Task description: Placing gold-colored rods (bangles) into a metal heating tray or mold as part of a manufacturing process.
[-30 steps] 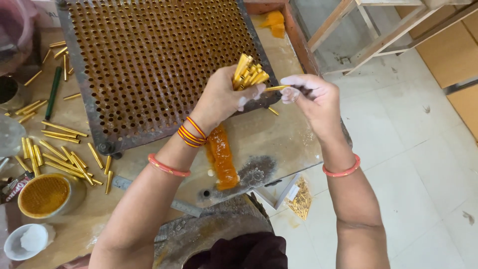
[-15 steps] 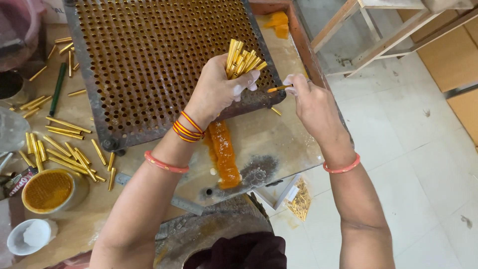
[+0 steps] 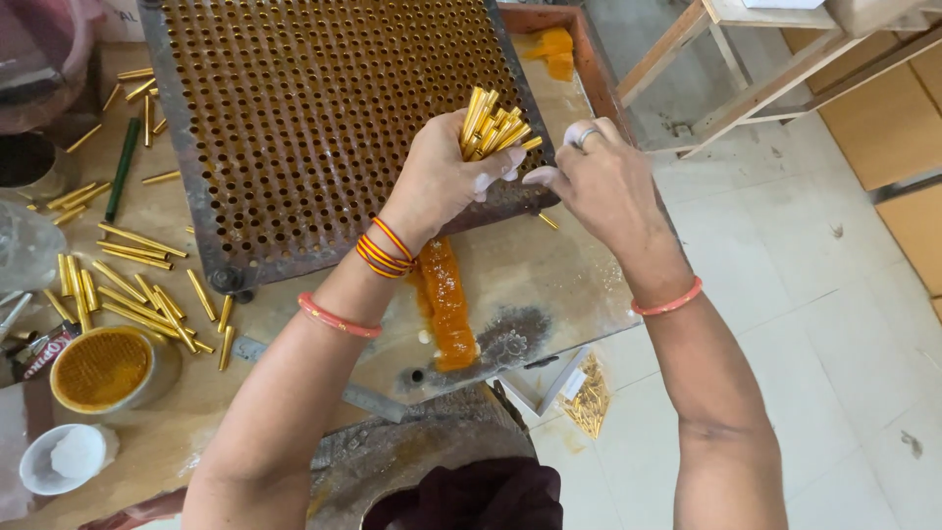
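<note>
Hands first: your left hand (image 3: 446, 177) is closed around a bundle of gold tubes (image 3: 494, 126), held upright just over the near right corner of the perforated metal tray (image 3: 324, 118). Your right hand (image 3: 603, 182) sits just right of the bundle, fingers pinched narrow near its tips; whether it holds a tube you cannot tell from here. Keep the bundle upright and loose enough that one tube slides free, and square each tube to its hole before letting go. Left of the tray, loose gold tubes (image 3: 118, 280) lie scattered beside a round tin of orange powder (image 3: 103, 368) and a small white bowl (image 3: 64, 456). A crumpled printed packet (image 3: 39, 348) lies at the tin's left.
</note>
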